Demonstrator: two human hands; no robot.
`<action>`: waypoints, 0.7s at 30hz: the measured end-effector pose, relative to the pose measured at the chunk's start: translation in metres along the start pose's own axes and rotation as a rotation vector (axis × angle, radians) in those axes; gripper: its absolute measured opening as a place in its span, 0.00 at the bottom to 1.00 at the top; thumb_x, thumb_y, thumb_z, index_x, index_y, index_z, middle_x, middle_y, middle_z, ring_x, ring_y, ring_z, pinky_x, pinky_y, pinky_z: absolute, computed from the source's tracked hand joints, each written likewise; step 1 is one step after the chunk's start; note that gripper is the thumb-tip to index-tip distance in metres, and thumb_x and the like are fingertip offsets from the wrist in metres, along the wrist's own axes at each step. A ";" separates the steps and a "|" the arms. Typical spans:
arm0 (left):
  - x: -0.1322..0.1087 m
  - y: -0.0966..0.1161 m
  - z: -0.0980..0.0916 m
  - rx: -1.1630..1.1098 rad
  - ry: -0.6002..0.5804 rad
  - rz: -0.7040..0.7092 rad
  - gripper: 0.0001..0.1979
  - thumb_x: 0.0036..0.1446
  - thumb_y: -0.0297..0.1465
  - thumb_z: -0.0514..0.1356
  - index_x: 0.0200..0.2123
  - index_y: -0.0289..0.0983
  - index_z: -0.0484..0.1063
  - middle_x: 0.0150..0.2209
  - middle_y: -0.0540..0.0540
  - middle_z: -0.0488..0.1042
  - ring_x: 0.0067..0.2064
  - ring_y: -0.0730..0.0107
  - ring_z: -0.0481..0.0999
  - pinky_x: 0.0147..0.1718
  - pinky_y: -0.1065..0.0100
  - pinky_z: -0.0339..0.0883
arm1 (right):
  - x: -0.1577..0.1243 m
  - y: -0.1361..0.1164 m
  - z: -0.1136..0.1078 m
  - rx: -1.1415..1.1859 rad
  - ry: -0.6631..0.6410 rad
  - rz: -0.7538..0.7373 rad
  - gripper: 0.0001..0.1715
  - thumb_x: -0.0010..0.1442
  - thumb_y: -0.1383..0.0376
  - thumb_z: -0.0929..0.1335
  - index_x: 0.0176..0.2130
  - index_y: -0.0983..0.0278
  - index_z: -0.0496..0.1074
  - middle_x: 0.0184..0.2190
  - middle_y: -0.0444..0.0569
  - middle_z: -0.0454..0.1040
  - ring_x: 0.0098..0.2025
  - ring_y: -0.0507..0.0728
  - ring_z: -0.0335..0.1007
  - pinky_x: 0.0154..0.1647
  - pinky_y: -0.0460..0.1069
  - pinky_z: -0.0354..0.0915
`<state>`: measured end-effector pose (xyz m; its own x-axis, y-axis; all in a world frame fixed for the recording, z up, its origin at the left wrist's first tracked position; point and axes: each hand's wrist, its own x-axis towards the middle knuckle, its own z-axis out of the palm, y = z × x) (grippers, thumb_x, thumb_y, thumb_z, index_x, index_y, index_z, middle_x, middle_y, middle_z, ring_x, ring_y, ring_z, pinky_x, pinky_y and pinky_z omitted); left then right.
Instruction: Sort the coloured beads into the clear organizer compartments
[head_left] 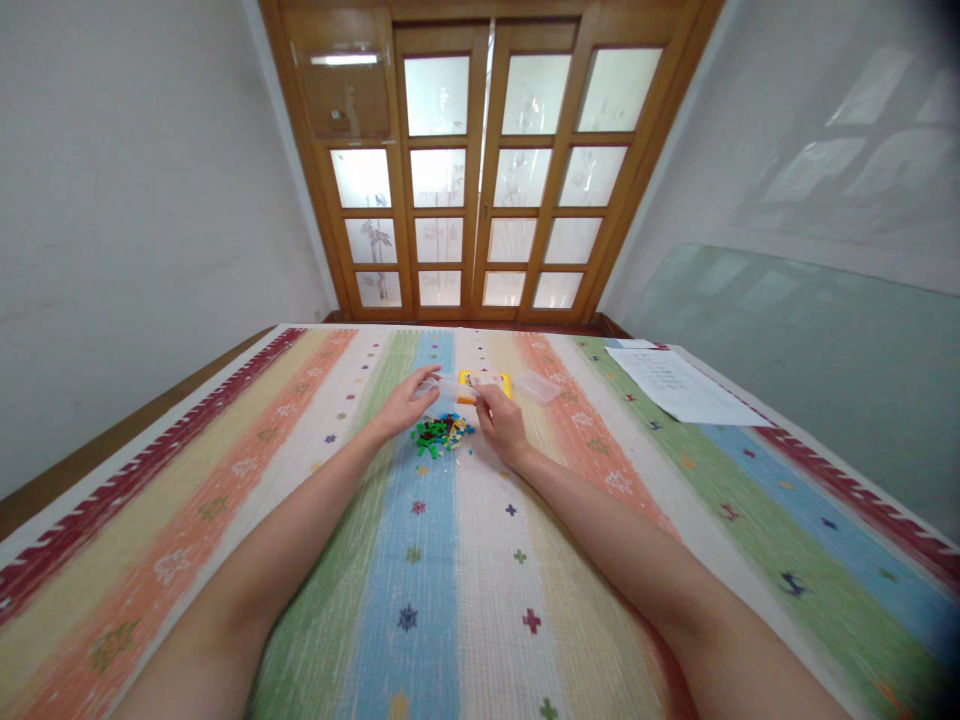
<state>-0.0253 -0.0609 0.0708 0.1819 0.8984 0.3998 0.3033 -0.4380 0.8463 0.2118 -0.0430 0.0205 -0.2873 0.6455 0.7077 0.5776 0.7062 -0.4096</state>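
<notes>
A small heap of tiny coloured building pieces (441, 434) lies on the striped cloth (450, 600) between my two hands. My left hand (407, 402) reaches forward with its fingers round one end of a clear plastic container (448, 388). My right hand (501, 419) is curled, pinching the other end of that container, where an orange piece (466, 399) shows. Just behind the hands lies a yellow booklet (486, 380).
A clear plastic lid or tray (537, 387) rests right of the booklet. A white printed sheet (679, 384) lies at the far right of the table. Wooden glazed doors (480, 170) stand beyond the far edge, with walls on both sides.
</notes>
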 end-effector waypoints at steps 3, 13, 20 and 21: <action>-0.002 -0.004 0.006 -0.101 -0.081 -0.165 0.33 0.66 0.43 0.62 0.70 0.42 0.62 0.55 0.39 0.75 0.48 0.58 0.80 0.41 0.61 0.79 | 0.000 -0.005 -0.004 -0.011 0.018 0.021 0.20 0.73 0.66 0.58 0.56 0.61 0.73 0.52 0.55 0.78 0.54 0.59 0.75 0.55 0.52 0.69; -0.001 -0.002 0.016 -0.515 0.099 -0.477 0.25 0.66 0.45 0.58 0.62 0.41 0.68 0.48 0.41 0.79 0.37 0.65 0.81 0.34 0.63 0.80 | 0.002 -0.023 -0.008 -0.145 -0.139 -0.109 0.26 0.74 0.61 0.63 0.67 0.59 0.68 0.67 0.55 0.68 0.68 0.62 0.64 0.69 0.60 0.63; -0.004 -0.003 0.025 -0.532 0.115 -0.415 0.34 0.56 0.40 0.71 0.63 0.40 0.66 0.51 0.41 0.78 0.42 0.66 0.80 0.40 0.65 0.78 | 0.001 -0.030 -0.004 -0.247 -0.212 -0.191 0.32 0.71 0.63 0.66 0.71 0.57 0.64 0.72 0.56 0.60 0.74 0.64 0.54 0.71 0.65 0.59; -0.004 -0.005 0.026 -0.506 0.130 -0.393 0.36 0.54 0.38 0.72 0.64 0.40 0.65 0.51 0.41 0.77 0.43 0.66 0.80 0.41 0.65 0.77 | 0.003 -0.028 -0.006 -0.239 -0.216 -0.203 0.31 0.72 0.62 0.66 0.70 0.57 0.64 0.72 0.56 0.61 0.73 0.64 0.55 0.71 0.64 0.59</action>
<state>-0.0030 -0.0632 0.0558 0.0230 0.9989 0.0397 -0.1591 -0.0355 0.9866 0.1993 -0.0625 0.0372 -0.5539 0.5635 0.6129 0.6467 0.7548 -0.1096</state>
